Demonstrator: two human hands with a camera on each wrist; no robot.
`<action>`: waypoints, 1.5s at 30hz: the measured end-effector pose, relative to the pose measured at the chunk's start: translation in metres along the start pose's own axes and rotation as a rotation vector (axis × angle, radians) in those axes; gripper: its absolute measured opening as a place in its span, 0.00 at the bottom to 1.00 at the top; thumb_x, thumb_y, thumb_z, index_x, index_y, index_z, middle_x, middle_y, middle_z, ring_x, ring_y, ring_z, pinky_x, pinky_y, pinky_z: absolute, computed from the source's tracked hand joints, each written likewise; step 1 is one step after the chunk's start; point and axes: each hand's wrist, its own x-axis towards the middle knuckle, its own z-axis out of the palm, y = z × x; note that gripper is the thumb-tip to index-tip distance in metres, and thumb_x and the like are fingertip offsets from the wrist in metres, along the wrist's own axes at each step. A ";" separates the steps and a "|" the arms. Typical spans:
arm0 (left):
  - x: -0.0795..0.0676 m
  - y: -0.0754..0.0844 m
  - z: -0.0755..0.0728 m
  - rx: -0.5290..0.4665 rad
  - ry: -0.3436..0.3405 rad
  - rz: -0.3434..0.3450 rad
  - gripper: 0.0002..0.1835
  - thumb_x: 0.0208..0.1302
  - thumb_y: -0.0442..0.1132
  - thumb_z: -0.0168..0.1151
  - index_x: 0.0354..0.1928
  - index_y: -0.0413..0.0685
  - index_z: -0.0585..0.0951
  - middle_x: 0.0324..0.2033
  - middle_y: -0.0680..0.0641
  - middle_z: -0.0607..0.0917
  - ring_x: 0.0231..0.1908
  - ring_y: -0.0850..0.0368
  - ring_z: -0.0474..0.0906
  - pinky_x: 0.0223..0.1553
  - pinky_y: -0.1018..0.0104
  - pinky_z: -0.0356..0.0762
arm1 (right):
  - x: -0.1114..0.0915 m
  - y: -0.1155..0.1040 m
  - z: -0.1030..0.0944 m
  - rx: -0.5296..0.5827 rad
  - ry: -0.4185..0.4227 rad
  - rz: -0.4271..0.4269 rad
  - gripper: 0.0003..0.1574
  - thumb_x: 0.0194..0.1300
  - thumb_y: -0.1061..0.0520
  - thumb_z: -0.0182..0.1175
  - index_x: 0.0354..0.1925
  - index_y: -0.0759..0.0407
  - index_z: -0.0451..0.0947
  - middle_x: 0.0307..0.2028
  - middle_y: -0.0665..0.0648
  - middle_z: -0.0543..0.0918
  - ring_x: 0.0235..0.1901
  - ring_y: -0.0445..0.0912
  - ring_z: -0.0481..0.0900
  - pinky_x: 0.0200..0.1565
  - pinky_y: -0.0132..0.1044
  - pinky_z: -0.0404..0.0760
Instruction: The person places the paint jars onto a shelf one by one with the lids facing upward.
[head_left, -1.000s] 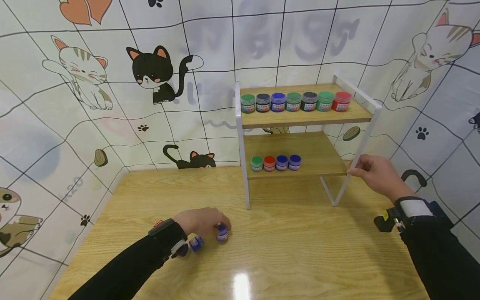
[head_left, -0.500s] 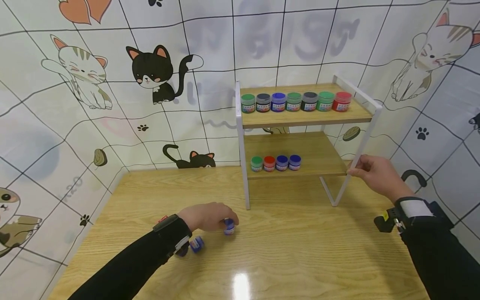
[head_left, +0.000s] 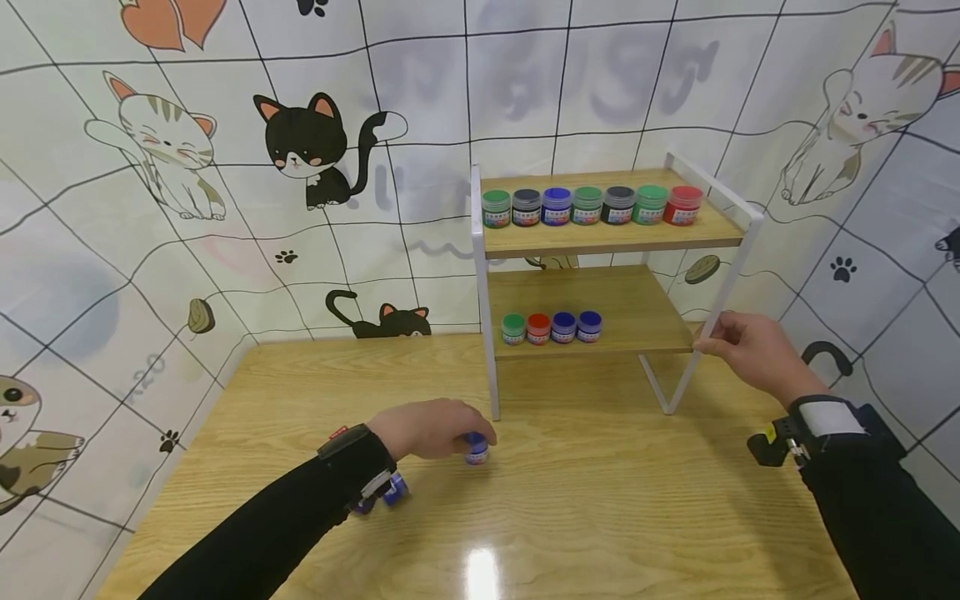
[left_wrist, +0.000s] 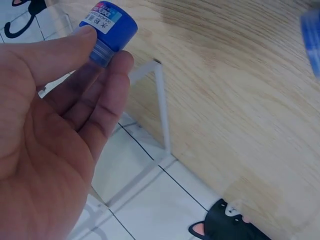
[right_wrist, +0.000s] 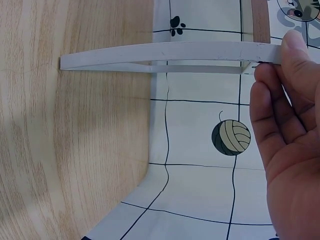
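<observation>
My left hand (head_left: 438, 427) pinches a small blue paint jar (left_wrist: 111, 27) between thumb and fingers, in front of the rack's left front leg. In the left wrist view its printed label faces the camera. My right hand (head_left: 753, 350) grips the white right-hand frame of a two-tier rack (head_left: 600, 250) at the level of the lower shelf; the right wrist view shows thumb and fingertips pinching that white bar (right_wrist: 170, 52). Beneath my left wrist lies another blue jar (head_left: 394, 489), tipped over, with a dark jar (head_left: 365, 505) beside it, partly hidden by the wrist strap.
On the upper shelf (head_left: 600, 239) several green, black, blue and red jars stand in a row. The lower shelf (head_left: 645, 333) carries a row of smaller jars at its left: green, red and two blue. A cat-patterned sheet (head_left: 420, 167) surrounds the wooden table (head_left: 570, 500).
My left hand has moved right and slightly away from me, carrying the blue jar toward the rack's left front leg. The right hand keeps its place on the frame.
</observation>
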 end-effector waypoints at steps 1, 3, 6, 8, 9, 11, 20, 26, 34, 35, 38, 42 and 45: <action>0.001 0.002 -0.001 -0.001 0.001 0.009 0.17 0.68 0.37 0.56 0.58 0.55 0.78 0.53 0.56 0.80 0.55 0.63 0.73 0.60 0.61 0.70 | 0.000 0.000 0.000 0.001 -0.002 0.003 0.14 0.65 0.52 0.62 0.35 0.63 0.77 0.28 0.58 0.79 0.34 0.55 0.73 0.33 0.45 0.72; 0.005 0.007 -0.002 -0.002 0.004 0.033 0.17 0.68 0.37 0.56 0.57 0.55 0.78 0.52 0.57 0.80 0.53 0.64 0.73 0.59 0.63 0.71 | 0.000 0.000 0.000 0.003 -0.004 0.007 0.14 0.65 0.52 0.62 0.35 0.63 0.77 0.28 0.58 0.79 0.34 0.55 0.73 0.33 0.45 0.72; 0.010 0.014 -0.005 0.007 0.011 0.071 0.16 0.68 0.38 0.57 0.56 0.55 0.78 0.50 0.58 0.81 0.51 0.65 0.74 0.57 0.64 0.72 | -0.001 0.000 0.000 0.006 -0.003 0.008 0.13 0.65 0.53 0.62 0.35 0.64 0.78 0.28 0.57 0.79 0.34 0.55 0.73 0.34 0.45 0.72; 0.013 0.018 -0.007 0.021 0.015 0.089 0.16 0.68 0.38 0.57 0.56 0.56 0.78 0.49 0.58 0.82 0.50 0.65 0.74 0.57 0.65 0.73 | -0.001 0.001 0.000 0.007 -0.001 0.007 0.13 0.65 0.53 0.62 0.36 0.64 0.78 0.28 0.57 0.79 0.34 0.55 0.73 0.34 0.45 0.73; 0.014 0.021 -0.007 0.030 0.019 0.098 0.16 0.68 0.38 0.57 0.56 0.56 0.78 0.49 0.57 0.82 0.50 0.65 0.75 0.57 0.65 0.73 | -0.001 0.001 0.000 0.006 0.000 0.006 0.13 0.65 0.53 0.62 0.36 0.63 0.78 0.28 0.57 0.79 0.34 0.55 0.73 0.34 0.45 0.73; 0.017 0.025 -0.010 0.042 0.025 0.105 0.16 0.67 0.38 0.58 0.56 0.56 0.78 0.50 0.57 0.81 0.51 0.65 0.74 0.57 0.64 0.72 | -0.001 0.001 0.000 0.000 0.000 0.005 0.14 0.65 0.52 0.62 0.35 0.63 0.77 0.28 0.57 0.79 0.34 0.55 0.73 0.34 0.45 0.73; 0.030 0.036 -0.015 0.057 0.041 0.151 0.16 0.68 0.39 0.58 0.57 0.58 0.78 0.51 0.57 0.81 0.50 0.65 0.74 0.56 0.65 0.73 | 0.000 0.001 -0.001 0.006 -0.003 -0.005 0.14 0.66 0.51 0.61 0.36 0.62 0.77 0.29 0.58 0.80 0.36 0.56 0.75 0.36 0.48 0.74; 0.040 0.046 -0.025 0.067 0.054 0.168 0.17 0.68 0.39 0.57 0.57 0.58 0.77 0.52 0.57 0.81 0.51 0.65 0.75 0.55 0.66 0.74 | 0.000 -0.001 -0.002 0.022 -0.009 -0.001 0.14 0.66 0.52 0.60 0.36 0.63 0.77 0.30 0.59 0.80 0.38 0.57 0.76 0.37 0.49 0.74; 0.053 0.060 -0.038 0.090 0.098 0.185 0.18 0.68 0.40 0.58 0.58 0.58 0.77 0.52 0.57 0.81 0.50 0.65 0.75 0.53 0.66 0.75 | 0.001 -0.001 -0.003 0.000 -0.008 -0.004 0.14 0.66 0.51 0.61 0.34 0.63 0.77 0.30 0.59 0.80 0.35 0.55 0.74 0.35 0.47 0.73; 0.055 0.061 -0.039 0.103 0.106 0.185 0.18 0.68 0.40 0.58 0.58 0.59 0.77 0.52 0.57 0.81 0.49 0.65 0.75 0.53 0.66 0.76 | 0.001 -0.001 -0.003 -0.001 -0.007 -0.006 0.14 0.66 0.51 0.61 0.35 0.63 0.77 0.30 0.60 0.80 0.35 0.55 0.74 0.35 0.47 0.73; 0.059 0.067 -0.045 0.139 0.120 0.184 0.18 0.67 0.40 0.58 0.59 0.59 0.76 0.52 0.56 0.81 0.48 0.65 0.75 0.52 0.67 0.76 | 0.001 -0.002 -0.003 -0.003 -0.007 -0.003 0.14 0.66 0.52 0.61 0.35 0.63 0.77 0.30 0.60 0.80 0.35 0.55 0.73 0.35 0.47 0.73; 0.064 0.074 -0.052 0.185 0.139 0.191 0.19 0.67 0.39 0.59 0.59 0.57 0.76 0.52 0.56 0.81 0.49 0.65 0.76 0.53 0.68 0.75 | 0.000 -0.002 -0.002 0.001 -0.009 0.001 0.14 0.66 0.51 0.60 0.35 0.62 0.77 0.30 0.59 0.80 0.35 0.55 0.73 0.34 0.45 0.72; 0.070 0.077 -0.056 0.226 0.166 0.206 0.19 0.67 0.39 0.58 0.59 0.56 0.76 0.52 0.55 0.81 0.50 0.64 0.76 0.54 0.69 0.74 | -0.001 -0.002 -0.002 -0.001 -0.009 0.000 0.15 0.66 0.50 0.60 0.34 0.62 0.77 0.29 0.59 0.79 0.33 0.54 0.71 0.32 0.44 0.71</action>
